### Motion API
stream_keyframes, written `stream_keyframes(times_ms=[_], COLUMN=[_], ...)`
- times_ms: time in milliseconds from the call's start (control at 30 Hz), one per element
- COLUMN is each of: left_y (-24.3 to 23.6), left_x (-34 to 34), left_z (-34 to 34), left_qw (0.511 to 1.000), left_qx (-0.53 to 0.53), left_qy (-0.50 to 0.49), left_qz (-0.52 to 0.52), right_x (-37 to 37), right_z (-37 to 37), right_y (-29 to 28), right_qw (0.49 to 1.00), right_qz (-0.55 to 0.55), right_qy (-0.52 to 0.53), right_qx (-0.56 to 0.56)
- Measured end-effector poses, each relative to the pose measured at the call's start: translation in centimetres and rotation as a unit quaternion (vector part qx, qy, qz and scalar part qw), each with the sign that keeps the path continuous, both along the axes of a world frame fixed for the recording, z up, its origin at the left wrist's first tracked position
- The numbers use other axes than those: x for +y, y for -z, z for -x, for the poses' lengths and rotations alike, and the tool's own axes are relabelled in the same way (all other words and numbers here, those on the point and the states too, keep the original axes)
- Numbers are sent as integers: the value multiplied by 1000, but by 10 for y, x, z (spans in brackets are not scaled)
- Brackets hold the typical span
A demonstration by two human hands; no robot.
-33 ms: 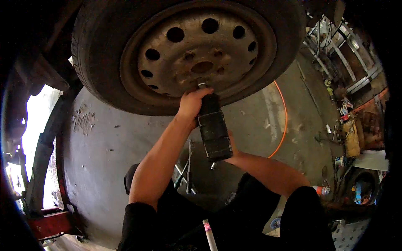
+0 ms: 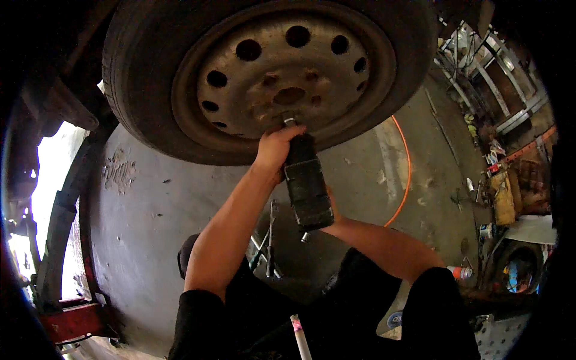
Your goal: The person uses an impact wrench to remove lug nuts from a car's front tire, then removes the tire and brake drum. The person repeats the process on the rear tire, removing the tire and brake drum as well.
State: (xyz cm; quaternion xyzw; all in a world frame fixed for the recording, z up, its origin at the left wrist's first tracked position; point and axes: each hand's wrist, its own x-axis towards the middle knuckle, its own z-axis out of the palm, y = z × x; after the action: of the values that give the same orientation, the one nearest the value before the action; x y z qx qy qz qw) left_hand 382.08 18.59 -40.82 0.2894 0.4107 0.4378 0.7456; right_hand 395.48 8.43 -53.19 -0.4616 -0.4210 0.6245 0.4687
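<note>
Wheel [image 2: 282, 72] raised, on hub | impact wrench [image 2: 307, 186] nose on a lower lug by centre bore | my left hand [image 2: 277, 149] wrapped round its front | right hand [image 2: 332, 207] behind the body — grip hidden, can't tell | progress: lugs look seated — wheel not off yet

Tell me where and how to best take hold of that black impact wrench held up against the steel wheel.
Grip the impact wrench with two hands. The left hand belongs around its narrow front end, just behind the socket at the wheel hub, coming from the left. The right hand likely holds the handle beneath the boxy rear, coming from below right. The long, seemingly heavy body points up at the hub, so support at both ends steadies it.
</note>
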Motion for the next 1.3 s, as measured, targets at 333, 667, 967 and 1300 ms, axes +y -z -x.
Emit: stream_keyframes(times_ms=[333, 667, 967, 1300], left_y=[8, 14, 48, 40], left_x=[11, -7, -17, -7], left_z=[-8, -20, -18, -11], left_qw=[999, 996, 981, 981], left_qx=[-16, -52, 78, 60], left_qy=[37, -2, -45, -128], left_qz=[14, 72, 174, 134], right_x=[0, -51, -60, -47], right_z=[-9, -31, -60, -55], right_y=[20, -40, -60, -52], right_qw=[999, 966, 920, 914], right_qz=[-41, -229, -243, -280], right_qy=[9, -10, -71, -49], right_qx=[-14, -121, -298, -290])
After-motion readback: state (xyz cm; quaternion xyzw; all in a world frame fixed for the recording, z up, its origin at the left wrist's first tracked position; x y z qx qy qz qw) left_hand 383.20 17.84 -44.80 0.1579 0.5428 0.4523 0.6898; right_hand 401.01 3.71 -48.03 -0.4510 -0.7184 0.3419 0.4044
